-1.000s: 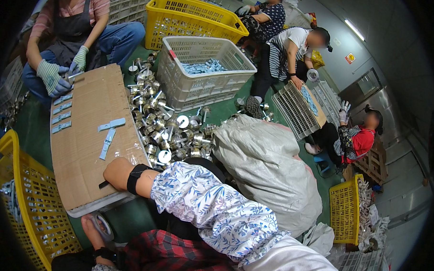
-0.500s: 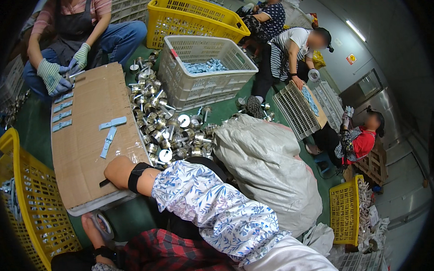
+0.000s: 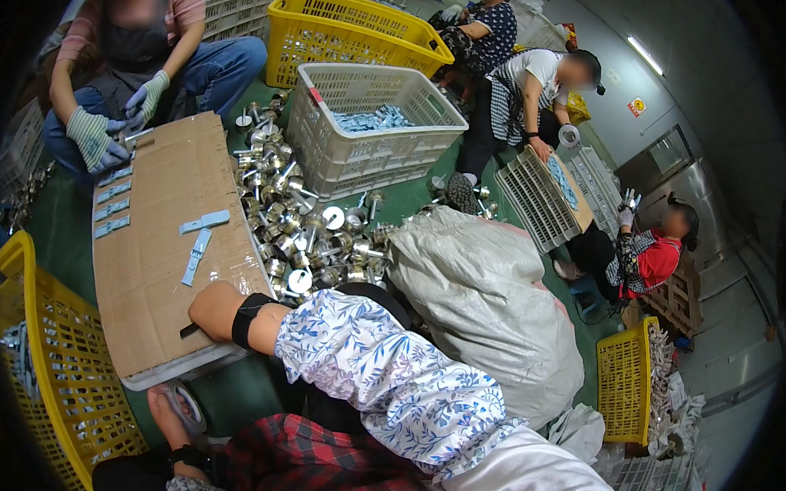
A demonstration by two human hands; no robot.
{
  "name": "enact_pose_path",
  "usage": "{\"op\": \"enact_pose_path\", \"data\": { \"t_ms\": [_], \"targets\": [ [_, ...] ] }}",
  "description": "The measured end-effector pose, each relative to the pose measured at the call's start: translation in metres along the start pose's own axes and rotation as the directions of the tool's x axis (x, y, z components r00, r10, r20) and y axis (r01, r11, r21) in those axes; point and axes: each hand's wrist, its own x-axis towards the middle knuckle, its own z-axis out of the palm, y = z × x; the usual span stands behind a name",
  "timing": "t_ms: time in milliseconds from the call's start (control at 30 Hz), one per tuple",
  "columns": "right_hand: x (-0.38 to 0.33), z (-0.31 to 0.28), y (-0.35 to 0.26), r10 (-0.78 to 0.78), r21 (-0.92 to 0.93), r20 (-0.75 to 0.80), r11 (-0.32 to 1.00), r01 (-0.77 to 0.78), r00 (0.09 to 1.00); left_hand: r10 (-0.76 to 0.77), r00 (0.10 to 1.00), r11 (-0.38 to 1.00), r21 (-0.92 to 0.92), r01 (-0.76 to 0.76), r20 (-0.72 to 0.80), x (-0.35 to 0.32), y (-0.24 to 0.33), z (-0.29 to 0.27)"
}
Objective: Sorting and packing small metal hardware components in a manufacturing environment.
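Observation:
My right hand rests closed on the near edge of a cardboard-covered board. Its fingers curl underneath, and what they hold, if anything, is hidden; a small dark strip shows beside it. Below the board's near edge, my left hand is closed on a grey ring that looks like a roll of tape. Just beyond my right hand lie two flat light-blue pieces, end to end at an angle. Several similar light-blue pieces form a column along the board's left side.
Metal knob-like parts with stems are heaped right of the board. Behind them stands a grey crate of light-blue pieces. A white sack lies right, a yellow basket left. Across the board, a gloved co-worker's hand holds a metal part.
The co-worker opposite has lifted one gloved hand slightly away from the other. At far right, another person's raised gloved hands have shifted a little. My own hands stay put.

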Motion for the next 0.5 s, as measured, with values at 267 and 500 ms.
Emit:
{"op": "enact_pose_path", "data": {
  "t_ms": [267, 500],
  "targets": [
    [-0.0015, -0.0008, -0.0010, 0.002, 0.002, 0.001, 1.000, -0.002, 1.000, 0.009, 1.000, 1.000, -0.009, -0.009, 0.014, -0.0003, -0.0023, -0.0023],
    [-0.0027, -0.0022, -0.0002, 0.007, 0.010, 0.008, 1.000, -0.007, 1.000, -0.023, 1.000, 0.999, 0.023, 0.023, -0.010, -0.0030, 0.0024, 0.0029]
  ]
}}
